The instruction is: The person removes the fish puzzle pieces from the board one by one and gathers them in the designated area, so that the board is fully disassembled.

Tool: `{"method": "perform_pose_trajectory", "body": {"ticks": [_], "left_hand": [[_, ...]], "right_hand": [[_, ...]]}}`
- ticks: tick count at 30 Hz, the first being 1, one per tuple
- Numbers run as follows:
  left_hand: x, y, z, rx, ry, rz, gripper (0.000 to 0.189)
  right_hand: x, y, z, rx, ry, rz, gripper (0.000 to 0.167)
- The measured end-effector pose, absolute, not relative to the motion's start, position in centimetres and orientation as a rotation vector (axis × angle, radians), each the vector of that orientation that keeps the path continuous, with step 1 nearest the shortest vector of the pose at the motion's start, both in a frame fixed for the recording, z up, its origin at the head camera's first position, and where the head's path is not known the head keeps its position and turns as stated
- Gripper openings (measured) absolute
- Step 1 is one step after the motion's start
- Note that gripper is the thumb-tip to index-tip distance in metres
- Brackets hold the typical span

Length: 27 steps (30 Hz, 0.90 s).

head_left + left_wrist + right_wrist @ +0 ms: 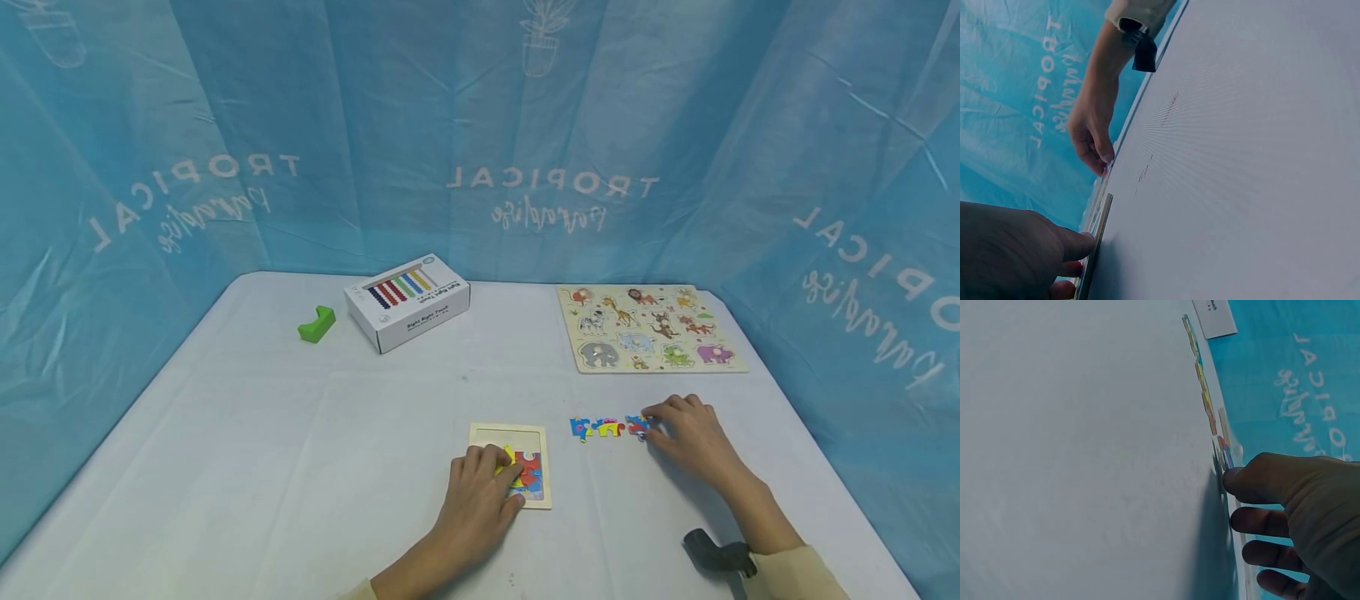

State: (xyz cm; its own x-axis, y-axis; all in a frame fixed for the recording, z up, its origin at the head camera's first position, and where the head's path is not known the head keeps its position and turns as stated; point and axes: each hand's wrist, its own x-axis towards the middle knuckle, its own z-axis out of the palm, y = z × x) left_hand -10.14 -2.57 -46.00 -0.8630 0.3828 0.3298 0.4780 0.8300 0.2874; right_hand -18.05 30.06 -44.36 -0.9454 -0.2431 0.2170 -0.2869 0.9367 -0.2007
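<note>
My left hand rests on a small wooden jigsaw tray, its fingers touching the pieces inside and its thumb by the near edge. Red, blue and yellow jigsaw pieces fill part of the tray; the hand covers some of them. To the right, my right hand pinches a red and blue puzzle piece between thumb and index finger. In the right wrist view that puzzle piece looks slightly tilted off the cloth. A blue piece and a yellow and red piece lie in line left of it.
An animal peg puzzle board lies at the back right. At the back stands a white box, with a green block left of it. A dark strap hangs at my right wrist. Blue curtains surround the white table.
</note>
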Motion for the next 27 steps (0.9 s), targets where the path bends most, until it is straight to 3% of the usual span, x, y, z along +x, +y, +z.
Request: {"method": "perform_pose_trajectory", "body": {"ticks": [27], "left_hand": [[-10.08,-2.72,-45.57,-0.669,-2.779,-0.538,0.035]], "right_hand": [[-18.43,29.87,-44.86,0.374,-2.944,0.361,0.027]]}}
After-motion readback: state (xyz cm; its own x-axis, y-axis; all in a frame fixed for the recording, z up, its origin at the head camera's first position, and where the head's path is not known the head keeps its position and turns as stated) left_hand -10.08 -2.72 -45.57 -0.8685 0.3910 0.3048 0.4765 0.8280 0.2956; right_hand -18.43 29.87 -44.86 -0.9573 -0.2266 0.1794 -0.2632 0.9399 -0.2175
